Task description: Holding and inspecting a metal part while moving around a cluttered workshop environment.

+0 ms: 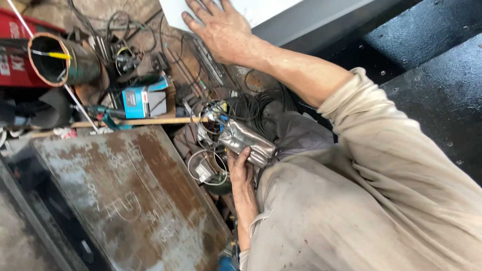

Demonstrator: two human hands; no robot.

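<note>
My left hand (241, 169) is at the middle of the view, closed on a shiny, crumpled silver pouch (247, 141) held over a tangle of wires (208, 111). My right hand (221, 29) reaches to the top of the view with its fingers spread. It rests flat against a white panel (261, 9) and holds nothing. Both arms wear beige sleeves.
A rusty metal plate (130, 195) with chalk marks lies at the lower left. Behind it are a blue and white box (143, 100), a green metal cylinder (65, 60), a red case (15, 55), black cables (261, 103) and small tools. Dark flooring (432, 65) lies at the right.
</note>
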